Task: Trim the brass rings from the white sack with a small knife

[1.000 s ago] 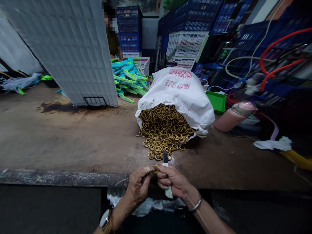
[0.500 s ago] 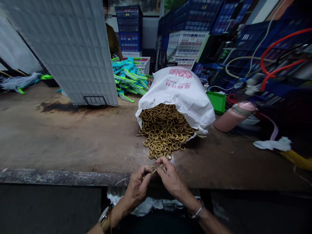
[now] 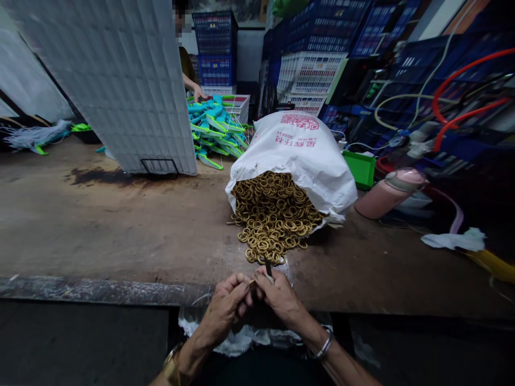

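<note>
Just over the table's front edge, my left hand (image 3: 228, 304) pinches a gold-coloured ring (image 3: 252, 283) between thumb and fingers. Close against it on the right, my right hand (image 3: 281, 297) is closed around a small knife (image 3: 268, 266), whose dark blade points up and away past the fingers. The right fingertips are at the ring too; whether they grip it is hard to see. Directly beyond both hands lies a heap of similar rings (image 3: 267, 238), spilling from the mouth of a white woven sack (image 3: 298, 147) on its side.
A tall white ribbed panel (image 3: 120, 86) stands on the wooden table (image 3: 100, 230) at left. Behind it are turquoise and green plastic parts (image 3: 215, 126) and a co-worker's hand (image 3: 197, 92). A pink bottle (image 3: 388, 193), green tray (image 3: 359, 169) and hoses (image 3: 450, 102) are at right.
The knife's dark blade now shows standing up from my right hand. My hands have come closer together around the ring. In the back, the co-worker's hand has appeared over the turquoise parts.
</note>
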Action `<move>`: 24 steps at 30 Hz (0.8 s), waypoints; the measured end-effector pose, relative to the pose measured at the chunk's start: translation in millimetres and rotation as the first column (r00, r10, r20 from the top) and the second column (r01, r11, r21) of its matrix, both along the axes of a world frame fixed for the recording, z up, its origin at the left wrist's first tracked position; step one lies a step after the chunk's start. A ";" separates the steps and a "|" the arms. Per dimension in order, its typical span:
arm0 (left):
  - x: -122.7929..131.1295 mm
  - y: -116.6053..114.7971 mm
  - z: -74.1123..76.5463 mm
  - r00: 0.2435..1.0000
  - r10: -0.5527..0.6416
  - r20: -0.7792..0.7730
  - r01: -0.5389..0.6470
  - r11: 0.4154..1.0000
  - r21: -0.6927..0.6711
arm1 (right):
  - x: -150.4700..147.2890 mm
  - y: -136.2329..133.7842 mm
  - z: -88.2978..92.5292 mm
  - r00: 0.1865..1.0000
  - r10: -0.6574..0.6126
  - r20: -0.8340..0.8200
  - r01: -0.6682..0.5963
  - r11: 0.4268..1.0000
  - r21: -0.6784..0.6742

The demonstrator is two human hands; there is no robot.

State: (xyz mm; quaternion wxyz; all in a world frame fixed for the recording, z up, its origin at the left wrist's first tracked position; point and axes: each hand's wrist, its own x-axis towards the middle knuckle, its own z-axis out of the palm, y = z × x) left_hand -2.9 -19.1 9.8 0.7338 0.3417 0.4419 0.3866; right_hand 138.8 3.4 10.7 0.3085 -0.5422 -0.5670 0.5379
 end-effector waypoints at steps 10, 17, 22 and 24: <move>8.7 -3.5 4.4 0.997 0.073 0.041 -0.071 0.997 -0.043 | -0.9 -0.5 3.6 0.999 0.031 0.036 -0.034 0.997 0.075; 6.2 -3.7 2.2 0.996 0.072 0.051 -0.069 0.996 -0.062 | 10.5 1.3 -12.5 0.958 -0.049 0.282 -0.030 0.962 0.271; 7.3 -2.7 2.2 0.991 0.106 0.085 -0.101 0.993 -0.052 | 12.3 -9.1 -14.6 0.823 0.089 0.561 -0.278 0.924 0.262; 7.9 -2.5 3.8 0.987 0.126 0.098 -0.119 0.990 -0.077 | 10.4 -12.2 -12.6 0.760 0.110 0.641 -0.329 0.915 0.234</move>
